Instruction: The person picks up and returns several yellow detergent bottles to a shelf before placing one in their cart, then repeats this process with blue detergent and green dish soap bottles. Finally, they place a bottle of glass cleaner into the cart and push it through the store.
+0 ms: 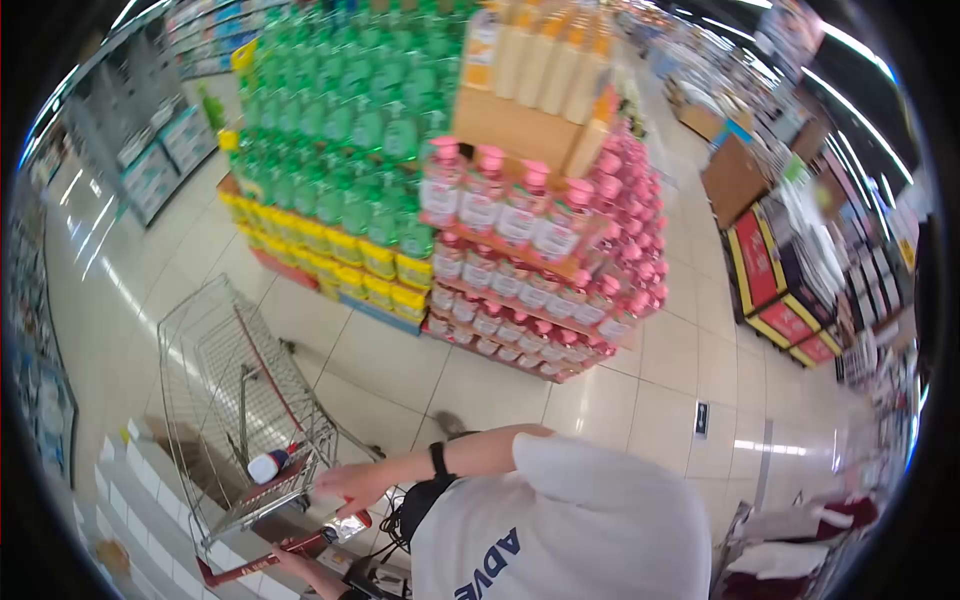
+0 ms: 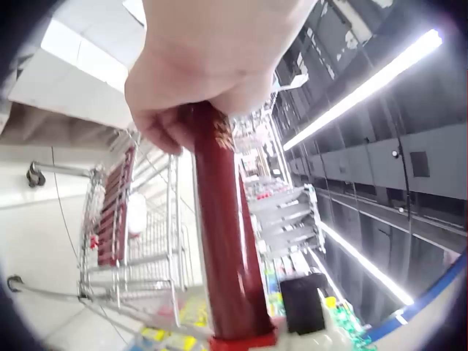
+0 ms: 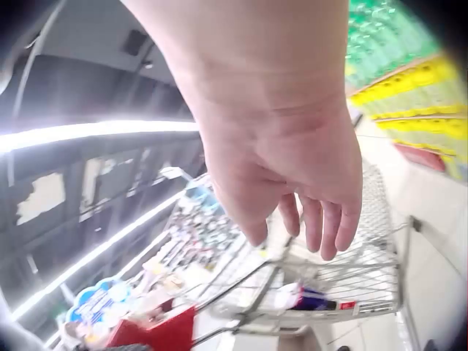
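Note:
My left hand (image 2: 208, 80) grips the dark red push handle (image 2: 223, 234) of a shopping cart, its fingers curled round the bar. In the head view that left hand (image 1: 310, 572) is low, partly hidden by the sleeve and body. Held out over the near end of the wire shopping cart (image 1: 215, 330), my right hand (image 1: 350, 485) has nothing in it. The right wrist view has the right hand (image 3: 307, 175) with fingers loosely extended and hanging down. A white and dark blue bottle (image 1: 268, 464) lies in the cart near the handle end, below the right hand.
Beyond the cart stands a stacked display of green bottles (image 1: 350, 130) and pink pump bottles (image 1: 510, 210). Tiled floor (image 1: 490, 395) runs round it. To the left are white boxes (image 1: 150, 500) and shelving (image 1: 45, 400); a red and yellow display bin (image 1: 775, 280) stands right.

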Motion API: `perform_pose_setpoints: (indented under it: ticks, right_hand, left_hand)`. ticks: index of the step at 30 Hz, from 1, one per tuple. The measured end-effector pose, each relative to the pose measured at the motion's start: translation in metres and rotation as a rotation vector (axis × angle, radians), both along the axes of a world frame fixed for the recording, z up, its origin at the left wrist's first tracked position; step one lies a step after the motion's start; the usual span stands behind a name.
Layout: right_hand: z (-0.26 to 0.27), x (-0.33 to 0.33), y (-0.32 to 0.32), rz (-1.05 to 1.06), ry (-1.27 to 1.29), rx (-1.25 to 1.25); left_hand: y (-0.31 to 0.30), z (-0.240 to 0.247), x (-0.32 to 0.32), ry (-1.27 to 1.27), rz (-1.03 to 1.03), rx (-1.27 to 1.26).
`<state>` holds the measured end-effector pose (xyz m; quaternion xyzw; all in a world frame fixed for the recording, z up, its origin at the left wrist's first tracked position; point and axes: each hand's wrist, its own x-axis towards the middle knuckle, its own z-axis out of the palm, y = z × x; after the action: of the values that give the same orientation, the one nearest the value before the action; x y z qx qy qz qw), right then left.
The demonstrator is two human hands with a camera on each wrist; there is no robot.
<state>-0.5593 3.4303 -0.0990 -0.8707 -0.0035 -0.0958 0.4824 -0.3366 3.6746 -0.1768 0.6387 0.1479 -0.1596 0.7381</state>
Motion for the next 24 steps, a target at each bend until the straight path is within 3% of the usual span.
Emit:
perform_pose_setpoints:
  ticks: [2, 4, 7, 9, 11, 14, 16, 18, 21, 22, 23, 24]
  right_hand:
    - [0.018, -0.018, 0.017, 0.015, 0.092, -0.106]
    - [0.022, -0.025, 0.027, 0.040, 0.277, -0.256]
    - [0.040, -0.057, 0.027, -0.106, 0.399, -0.144]
    - [0.041, -0.079, 0.042, -0.184, 0.393, -0.266]
    - [0.011, -0.094, 0.057, -0.458, 0.236, -0.470]
    - [0.019, -0.130, 0.054, -0.474, 0.181, -0.459]
    - [0.012, -0.151, 0.054, -0.497, 0.133, -0.431]
    - [0.007, -0.170, 0.049, -0.514, 0.076, -0.415]
    - [0.007, -0.203, 0.050, -0.551, 0.048, -0.420]
    - [0.010, -0.213, 0.052, -0.581, 0.086, -0.451]
    - [0.011, -0.223, 0.056, -0.608, 0.123, -0.479]
    - [0.016, -0.235, 0.061, -0.595, 0.113, -0.477]
  left_hand:
    - [-0.014, 0.020, -0.024, 0.030, -0.044, 0.032]
    - [-0.015, 0.001, -0.028, 0.020, -0.071, 0.062]
    - [-0.018, -0.015, -0.046, 0.015, -0.147, 0.092]
    - [-0.019, -0.026, -0.065, -0.047, -0.128, -0.023]
    - [-0.015, -0.032, -0.081, -0.010, -0.164, -0.022]
    - [-0.018, -0.024, -0.117, -0.090, -0.210, 0.077]
    - [-0.015, 0.004, -0.148, -0.289, -0.245, 0.283]
    - [-0.010, 0.044, -0.186, -0.659, -0.221, 0.636]
    - [0.009, 0.140, -0.248, -1.339, -0.033, 1.234]
    - [0.016, 0.168, -0.263, -1.459, 0.008, 1.370]
    - [0.028, 0.152, -0.250, -1.452, 0.020, 1.379]
    - [0.046, 0.125, -0.216, -1.140, -0.418, 1.403]
